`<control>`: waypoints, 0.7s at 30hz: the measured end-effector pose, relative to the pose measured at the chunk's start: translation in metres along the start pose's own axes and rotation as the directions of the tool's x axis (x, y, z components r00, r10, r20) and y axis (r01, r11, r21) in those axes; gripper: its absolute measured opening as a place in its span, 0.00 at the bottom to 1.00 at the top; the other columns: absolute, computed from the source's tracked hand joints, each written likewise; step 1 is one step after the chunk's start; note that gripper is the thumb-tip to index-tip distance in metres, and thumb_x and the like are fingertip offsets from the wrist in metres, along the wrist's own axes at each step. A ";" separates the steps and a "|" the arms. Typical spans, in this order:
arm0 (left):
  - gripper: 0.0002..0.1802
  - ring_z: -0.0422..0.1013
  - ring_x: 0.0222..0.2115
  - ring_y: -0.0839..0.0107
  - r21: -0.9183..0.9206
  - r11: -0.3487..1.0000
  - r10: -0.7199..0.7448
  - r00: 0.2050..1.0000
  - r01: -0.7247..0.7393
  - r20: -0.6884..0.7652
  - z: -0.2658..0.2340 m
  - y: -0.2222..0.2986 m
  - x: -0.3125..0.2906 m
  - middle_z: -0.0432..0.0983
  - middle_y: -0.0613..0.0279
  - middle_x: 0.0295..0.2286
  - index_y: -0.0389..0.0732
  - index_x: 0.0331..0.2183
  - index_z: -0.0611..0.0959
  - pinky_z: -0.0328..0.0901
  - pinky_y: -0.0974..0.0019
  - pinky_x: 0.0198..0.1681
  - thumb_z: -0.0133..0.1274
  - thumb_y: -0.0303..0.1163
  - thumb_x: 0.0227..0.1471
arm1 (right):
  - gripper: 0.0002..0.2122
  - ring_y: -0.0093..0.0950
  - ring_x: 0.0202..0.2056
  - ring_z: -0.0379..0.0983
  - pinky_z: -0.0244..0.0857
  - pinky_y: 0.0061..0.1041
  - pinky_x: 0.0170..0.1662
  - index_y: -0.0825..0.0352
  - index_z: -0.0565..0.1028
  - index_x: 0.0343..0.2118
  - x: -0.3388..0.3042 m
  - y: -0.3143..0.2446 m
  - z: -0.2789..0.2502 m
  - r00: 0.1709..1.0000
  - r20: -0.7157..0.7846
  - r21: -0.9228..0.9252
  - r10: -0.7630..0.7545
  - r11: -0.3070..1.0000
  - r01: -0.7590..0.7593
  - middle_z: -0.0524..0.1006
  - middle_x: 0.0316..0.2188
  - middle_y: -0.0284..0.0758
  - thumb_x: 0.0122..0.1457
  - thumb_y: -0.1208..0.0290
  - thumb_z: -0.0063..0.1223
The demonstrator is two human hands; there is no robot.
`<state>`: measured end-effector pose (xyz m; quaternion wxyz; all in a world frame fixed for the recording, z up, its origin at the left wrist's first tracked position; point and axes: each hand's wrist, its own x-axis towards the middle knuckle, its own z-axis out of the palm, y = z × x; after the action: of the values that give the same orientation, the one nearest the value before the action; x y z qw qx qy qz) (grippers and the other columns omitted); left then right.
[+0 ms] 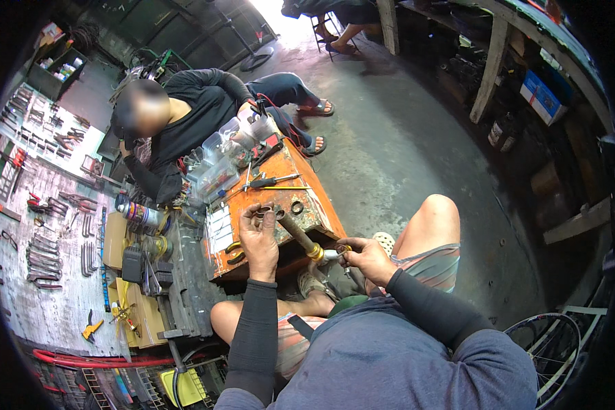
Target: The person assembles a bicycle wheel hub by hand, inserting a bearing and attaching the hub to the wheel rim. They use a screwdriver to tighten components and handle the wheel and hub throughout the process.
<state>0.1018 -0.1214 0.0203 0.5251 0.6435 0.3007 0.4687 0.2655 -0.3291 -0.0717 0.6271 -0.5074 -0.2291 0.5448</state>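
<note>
A worn metal tube point(296, 232) slants between my hands, with a gold collar point(314, 252) near its lower end and a silver fitting point(329, 255) below that. My left hand point(258, 240) is raised at the tube's upper end, thumb and fingers closed on a small metal ring point(267, 209). By the silver fitting, my right hand point(367, 259) pinches a small part, partly yellow and dark, whose kind I cannot make out. On the orange worktop point(314, 207) just beyond the tube lies a dark ring point(297, 208).
A screwdriver point(275, 182), yellow-handled pliers point(234, 253) and clear plastic bins point(219, 176) lie on the worktop. Across it sits another person point(184, 116). Hand tools line a white board point(44, 256) at left. A bicycle wheel point(547, 352) stands at lower right, shelving point(492, 68) at upper right.
</note>
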 end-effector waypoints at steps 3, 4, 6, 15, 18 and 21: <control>0.24 0.78 0.52 0.69 -0.014 1.000 0.010 1.000 -0.010 0.017 0.011 -0.017 0.002 0.84 0.55 0.50 0.38 0.55 0.75 0.69 0.63 0.61 0.68 0.35 0.65 | 0.20 0.22 0.38 0.83 0.78 0.24 0.45 0.77 0.80 0.60 0.000 0.000 -0.004 1.000 -0.002 -0.005 -0.004 1.000 0.004 0.86 0.40 0.38 0.65 0.81 0.55; 0.25 0.78 0.52 0.68 -0.021 1.000 0.005 1.000 -0.004 0.025 0.015 -0.020 0.001 0.83 0.55 0.50 0.38 0.55 0.75 0.69 0.63 0.61 0.68 0.36 0.65 | 0.20 0.22 0.38 0.83 0.79 0.24 0.45 0.77 0.80 0.59 0.000 0.001 -0.005 1.000 -0.003 0.000 -0.004 1.000 0.004 0.86 0.40 0.38 0.65 0.82 0.55; 0.26 0.78 0.53 0.68 -0.028 0.999 0.035 0.999 -0.034 0.041 0.021 -0.027 -0.001 0.82 0.55 0.52 0.39 0.54 0.74 0.71 0.63 0.60 0.70 0.35 0.64 | 0.20 0.22 0.38 0.83 0.79 0.24 0.45 0.77 0.80 0.59 0.000 0.003 -0.007 1.000 -0.003 0.000 -0.001 1.000 0.001 0.86 0.39 0.38 0.65 0.81 0.55; 0.22 0.80 0.52 0.67 -0.086 0.995 -0.038 0.990 0.050 0.134 0.020 -0.027 0.005 0.81 0.50 0.53 0.44 0.49 0.69 0.73 0.63 0.59 0.66 0.25 0.65 | 0.20 0.22 0.39 0.84 0.79 0.25 0.46 0.76 0.80 0.59 0.005 0.015 -0.010 1.000 0.004 -0.030 -0.011 0.999 0.011 0.87 0.39 0.38 0.65 0.78 0.56; 0.19 0.80 0.54 0.65 -0.090 0.996 0.008 0.980 0.011 0.200 0.012 -0.031 0.002 0.80 0.47 0.56 0.44 0.49 0.68 0.72 0.61 0.61 0.62 0.24 0.68 | 0.20 0.23 0.38 0.83 0.79 0.25 0.45 0.76 0.80 0.59 0.004 0.013 -0.006 1.000 -0.002 -0.016 -0.002 1.000 0.002 0.87 0.39 0.38 0.64 0.78 0.56; 0.16 0.78 0.56 0.62 -0.164 0.986 -0.011 0.985 0.039 0.170 0.011 -0.033 -0.002 0.77 0.45 0.57 0.44 0.50 0.67 0.71 0.58 0.63 0.58 0.26 0.70 | 0.20 0.23 0.38 0.83 0.79 0.25 0.45 0.76 0.80 0.59 0.006 0.015 -0.008 1.000 -0.020 0.001 -0.001 1.000 0.001 0.87 0.39 0.39 0.64 0.79 0.56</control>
<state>0.1146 -0.1184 -0.0120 0.6065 0.6307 0.2231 0.4296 0.2673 -0.3284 -0.0895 0.6299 -0.5123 -0.2230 0.5394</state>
